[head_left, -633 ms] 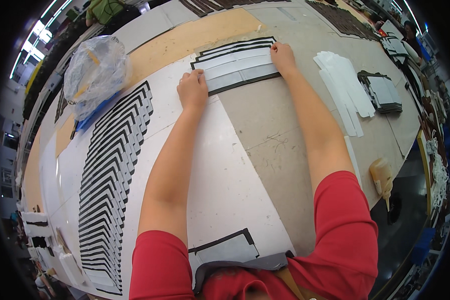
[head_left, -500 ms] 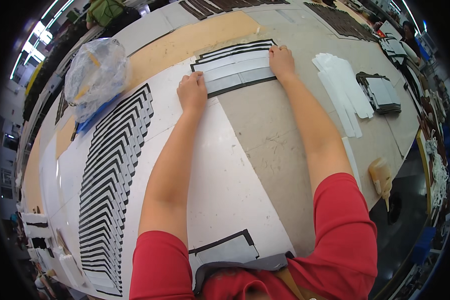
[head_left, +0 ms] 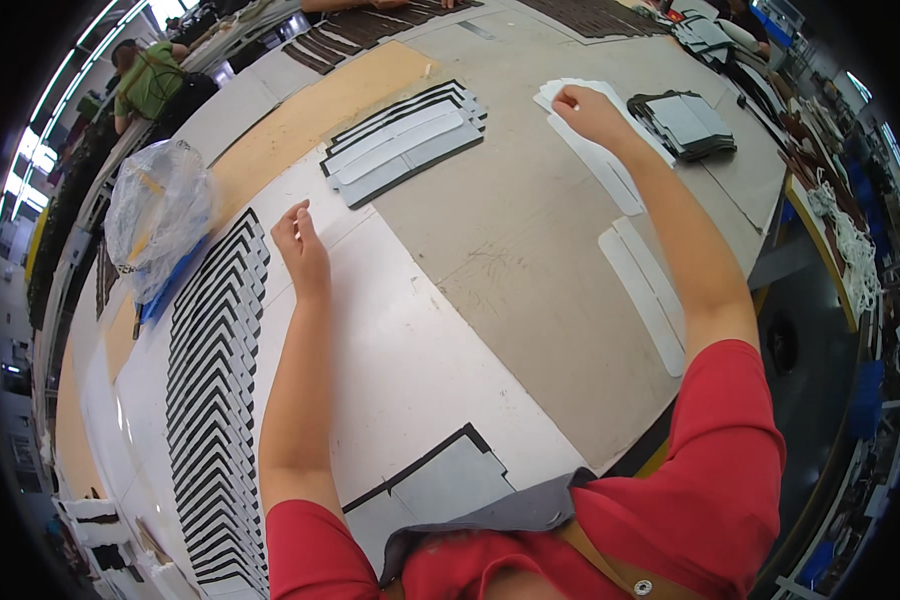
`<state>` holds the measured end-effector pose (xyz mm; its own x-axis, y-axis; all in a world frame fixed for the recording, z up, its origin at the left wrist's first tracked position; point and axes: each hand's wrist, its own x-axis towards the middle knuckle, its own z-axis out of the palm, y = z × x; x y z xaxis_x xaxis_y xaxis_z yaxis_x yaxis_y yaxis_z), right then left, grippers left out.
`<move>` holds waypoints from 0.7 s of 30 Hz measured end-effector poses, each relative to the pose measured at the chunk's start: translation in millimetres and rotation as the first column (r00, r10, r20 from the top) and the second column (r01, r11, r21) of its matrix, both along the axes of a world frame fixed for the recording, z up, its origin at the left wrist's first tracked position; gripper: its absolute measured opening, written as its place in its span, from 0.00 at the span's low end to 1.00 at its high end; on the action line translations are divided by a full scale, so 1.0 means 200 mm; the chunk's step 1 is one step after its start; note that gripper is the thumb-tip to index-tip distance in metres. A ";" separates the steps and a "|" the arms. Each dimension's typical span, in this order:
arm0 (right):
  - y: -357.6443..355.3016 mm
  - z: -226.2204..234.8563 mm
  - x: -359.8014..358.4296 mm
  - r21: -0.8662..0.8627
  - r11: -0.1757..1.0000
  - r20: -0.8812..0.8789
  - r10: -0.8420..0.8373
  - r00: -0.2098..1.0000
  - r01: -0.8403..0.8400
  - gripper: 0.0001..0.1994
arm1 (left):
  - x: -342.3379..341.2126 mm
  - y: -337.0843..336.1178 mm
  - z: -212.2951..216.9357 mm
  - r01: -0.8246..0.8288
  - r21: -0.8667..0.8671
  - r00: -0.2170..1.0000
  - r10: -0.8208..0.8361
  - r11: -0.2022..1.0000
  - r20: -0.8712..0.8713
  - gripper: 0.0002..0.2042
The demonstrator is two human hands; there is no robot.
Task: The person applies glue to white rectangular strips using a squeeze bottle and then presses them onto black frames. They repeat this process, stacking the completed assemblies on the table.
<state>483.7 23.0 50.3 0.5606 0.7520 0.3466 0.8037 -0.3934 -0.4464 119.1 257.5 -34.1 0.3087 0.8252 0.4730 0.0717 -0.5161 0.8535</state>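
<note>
My right hand (head_left: pixel 592 115) reaches to the far end of a fanned pile of white strips (head_left: pixel 610 172). Its fingers are pinched at the top strip's edge. Bent and slightly apart, the fingers of my left hand (head_left: pixel 303 248) hover over the white board with nothing visible in them. Between the hands, farther back, lies a set of overlapping grey panels with black edges (head_left: pixel 378 178). A loose white strip (head_left: pixel 402 140) rests across the front panel. To the left, a long row of overlapped black-edged panels (head_left: pixel 215 380) runs toward me.
A clear plastic bag (head_left: pixel 158 205) sits at the left. Right of the strips is a stack of dark-edged panels (head_left: pixel 685 122); more white strips (head_left: pixel 645 295) lie nearer. Another black-edged panel (head_left: pixel 450 480) is close to my body. A person in green (head_left: pixel 152 80) is far left.
Both hands have left the overlapping panels. My right hand has moved right to the white strips; my left hand has drawn back leftward. The view has shifted.
</note>
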 end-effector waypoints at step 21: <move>-0.57 0.11 -1.08 0.044 0.999 -0.245 0.012 0.970 -0.001 0.06 | -0.98 -1.12 0.31 0.218 -0.221 0.930 -0.271 0.951 -0.249 0.08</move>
<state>267.4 -91.4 72.4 0.6276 0.7432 0.2319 0.6703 -0.3643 -0.6466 -77.7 33.9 28.0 0.6071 0.7725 0.1864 0.2078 -0.3807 0.9010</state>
